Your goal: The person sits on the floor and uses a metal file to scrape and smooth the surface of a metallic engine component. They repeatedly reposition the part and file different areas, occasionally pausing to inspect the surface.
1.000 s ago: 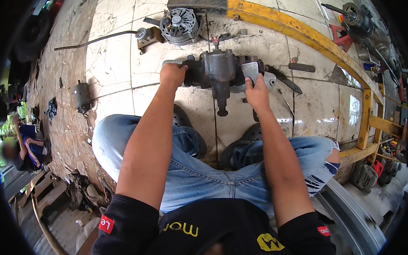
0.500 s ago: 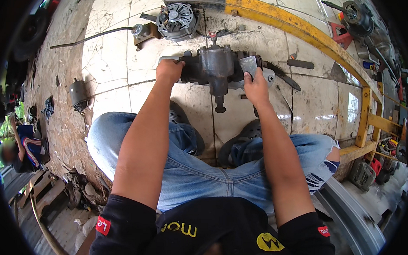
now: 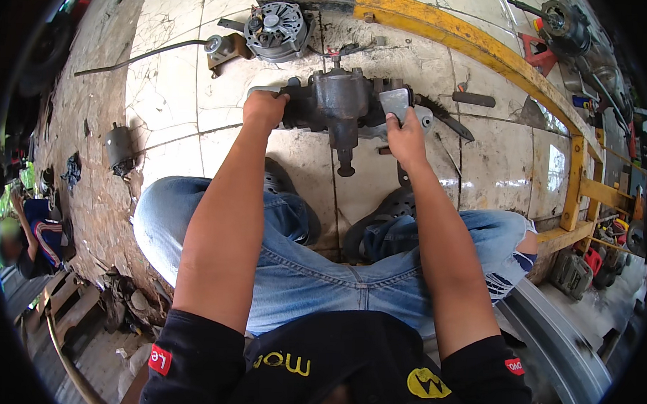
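Observation:
A dark metal gearbox-like housing (image 3: 340, 94), with a short splined shaft pointing toward me, lies on the tiled floor between my feet. My left hand (image 3: 265, 109) is closed round its left end, beside a pale grey metal part. At the other end my right hand (image 3: 405, 137) is closed, its thumb on a flat grey rectangular piece (image 3: 395, 102). Whether that piece is fixed to the housing, I cannot tell. Fingers of both hands are partly hidden. Beneath the housing shows a light metal part (image 3: 426, 121).
An alternator (image 3: 276, 31) and a bracketed part with a long rod (image 3: 218, 47) sit beyond. A dark handle (image 3: 474, 99) lies right, near a yellow metal frame (image 3: 478, 47). Left are a grey cylindrical motor (image 3: 119, 148) and another person (image 3: 37, 228).
The view has shifted slightly. Both hands keep the same hold on the housing and the flat piece, which now looks tilted a little differently.

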### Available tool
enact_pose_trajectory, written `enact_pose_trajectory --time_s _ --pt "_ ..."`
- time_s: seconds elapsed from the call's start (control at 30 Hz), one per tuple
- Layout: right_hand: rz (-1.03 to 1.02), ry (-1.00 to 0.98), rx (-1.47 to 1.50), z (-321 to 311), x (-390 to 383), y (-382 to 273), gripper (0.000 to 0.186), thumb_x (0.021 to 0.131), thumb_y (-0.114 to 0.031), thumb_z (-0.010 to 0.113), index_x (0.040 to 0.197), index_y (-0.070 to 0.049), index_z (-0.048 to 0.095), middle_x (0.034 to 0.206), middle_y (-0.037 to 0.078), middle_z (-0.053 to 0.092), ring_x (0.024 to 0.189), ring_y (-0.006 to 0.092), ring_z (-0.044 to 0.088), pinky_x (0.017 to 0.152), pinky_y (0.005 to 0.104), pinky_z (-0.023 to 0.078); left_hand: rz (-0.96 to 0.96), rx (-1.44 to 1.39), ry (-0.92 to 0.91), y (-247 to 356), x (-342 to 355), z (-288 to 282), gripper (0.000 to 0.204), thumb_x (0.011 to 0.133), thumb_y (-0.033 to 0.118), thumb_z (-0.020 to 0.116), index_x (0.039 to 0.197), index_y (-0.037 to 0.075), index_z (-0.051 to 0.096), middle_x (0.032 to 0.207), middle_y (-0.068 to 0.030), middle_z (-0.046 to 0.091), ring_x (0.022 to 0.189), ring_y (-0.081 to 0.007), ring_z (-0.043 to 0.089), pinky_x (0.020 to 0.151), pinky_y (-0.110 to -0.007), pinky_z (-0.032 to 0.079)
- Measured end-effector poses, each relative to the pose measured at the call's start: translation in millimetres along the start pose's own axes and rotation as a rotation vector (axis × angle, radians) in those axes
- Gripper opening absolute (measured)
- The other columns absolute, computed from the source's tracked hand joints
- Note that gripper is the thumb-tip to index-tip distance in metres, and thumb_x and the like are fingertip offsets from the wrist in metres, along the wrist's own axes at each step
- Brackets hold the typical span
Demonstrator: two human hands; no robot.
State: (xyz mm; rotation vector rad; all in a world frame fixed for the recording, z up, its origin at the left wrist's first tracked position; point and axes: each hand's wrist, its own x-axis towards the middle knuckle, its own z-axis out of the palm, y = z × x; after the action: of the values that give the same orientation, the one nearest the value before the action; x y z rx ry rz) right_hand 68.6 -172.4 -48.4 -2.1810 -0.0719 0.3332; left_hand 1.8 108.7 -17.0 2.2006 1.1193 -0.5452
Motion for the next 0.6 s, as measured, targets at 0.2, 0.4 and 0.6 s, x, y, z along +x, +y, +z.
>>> enact_pose_trajectory --time_s 0.2,0.4,0.6 --pt "-0.008 -0.05 -0.166 -1 -6 -28 0.026 0.092 -0.023 0.052 0.099 0.001 0.043 0.087 0.034 0.061 0.088 0.0523 0.057 0.077 0.0551 0.042 0.055 -0.015 0.0 -3 2 1 0.038 0.09 0.039 0.061 0.104 0.006 0.07 0.078 -0.0078 0.066 0.06 -0.0178 0.064 0.059 -0.033 0.052" --pt "-0.005 -0.069 -0.131 0 0 -27 0.026 0.091 -0.021 0.053 0.097 0.002 0.042 0.086 0.034 0.061 0.087 0.0517 0.057 0.075 0.055 0.043 0.046 -0.125 0.0 -7 2 2 0.04 0.088 0.037 0.064 0.106 0.002 0.069 0.077 -0.0081 0.065 0.061 -0.0154 0.061 0.06 -0.033 0.052" --pt "-0.034 -0.124 -0.149 -1 -3 -34 0.024 0.091 -0.019 0.053 0.098 0.001 0.042 0.084 0.033 0.061 0.085 0.0522 0.058 0.074 0.0549 0.044 0.054 -0.072 0.021 -4 0 0 0.039 0.088 0.035 0.065 0.106 0.001 0.069 0.077 -0.0075 0.064 0.061 -0.015 0.058 0.059 -0.031 0.053"
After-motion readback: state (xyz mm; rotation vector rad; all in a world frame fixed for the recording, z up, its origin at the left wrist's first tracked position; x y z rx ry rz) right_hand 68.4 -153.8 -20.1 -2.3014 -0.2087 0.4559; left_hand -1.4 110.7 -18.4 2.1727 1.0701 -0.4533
